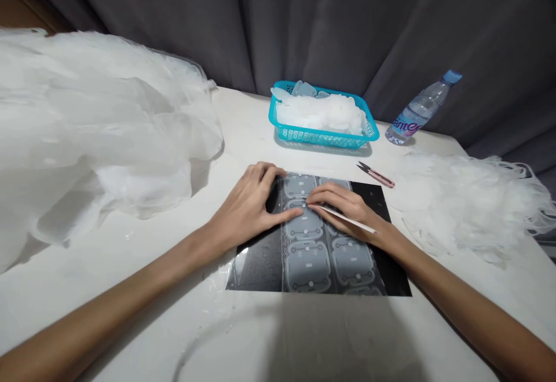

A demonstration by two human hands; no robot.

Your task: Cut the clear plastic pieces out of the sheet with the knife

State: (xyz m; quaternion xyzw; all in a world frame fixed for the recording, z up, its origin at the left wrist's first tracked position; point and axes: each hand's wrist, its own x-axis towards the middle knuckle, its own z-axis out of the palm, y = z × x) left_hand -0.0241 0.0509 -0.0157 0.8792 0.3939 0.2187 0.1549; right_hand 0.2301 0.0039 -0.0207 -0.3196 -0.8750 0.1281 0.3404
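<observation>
A black sheet [260, 272] lies flat on the white table, with a translucent sheet of moulded, rounded-square pieces [308, 263] on top of it. My left hand [256, 205] rests at the sheet's left side, fingers apart, its thumb pressing on one of the pieces. Over the middle of the sheet, my right hand [343, 208] is closed around a thin white stick [347, 219], held like a pen. The stick's tip meets the sheet near a small round spot; my fingers partly hide it.
Behind the sheet stands a turquoise basket [321, 138] filled with white translucent pieces. Pink-handled thread snips [376, 175] lie right of it, near a water bottle [419, 110]. A large whitish film heap [108, 121] covers the left; stringy white scraps [473, 202] lie right.
</observation>
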